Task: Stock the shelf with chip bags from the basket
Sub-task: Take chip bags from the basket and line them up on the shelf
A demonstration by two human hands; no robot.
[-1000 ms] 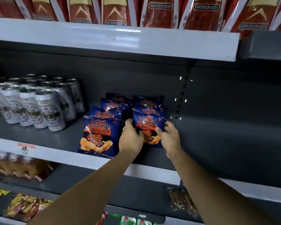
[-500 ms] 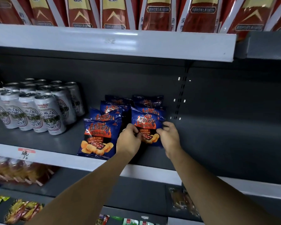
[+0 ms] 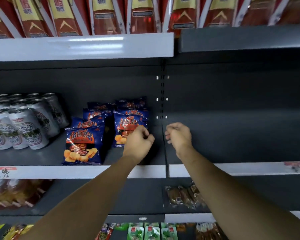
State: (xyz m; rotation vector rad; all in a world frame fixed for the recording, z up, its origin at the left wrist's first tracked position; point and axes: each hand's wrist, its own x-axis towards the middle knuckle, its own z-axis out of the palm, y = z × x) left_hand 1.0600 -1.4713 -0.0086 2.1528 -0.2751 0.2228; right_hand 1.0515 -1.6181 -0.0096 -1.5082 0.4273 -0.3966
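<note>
Two rows of blue chip bags stand on the dark middle shelf (image 3: 42, 158). The left row's front bag (image 3: 81, 146) is at the shelf lip, and the right row's front bag (image 3: 126, 129) stands further back. My left hand (image 3: 139, 141) hovers with curled fingers in front of that bag's lower right corner, with nothing visibly gripped. My right hand (image 3: 177, 135) is off to the right of the bags, over the bare shelf; its fingers are curled and it holds nothing. The basket is out of view.
Several silver cans (image 3: 24, 122) stand left of the bags. Red packets (image 3: 102, 14) fill the upper shelf. Bare dark shelf (image 3: 241, 141) stretches right of the upright slot strip (image 3: 162, 94). Wrapped snacks (image 3: 184, 196) and other packets lie on the lower shelves.
Both hands have let go of the right front chip bag, which now stands in its row. My right hand has moved right, away from it, and my left hand has drawn back slightly.
</note>
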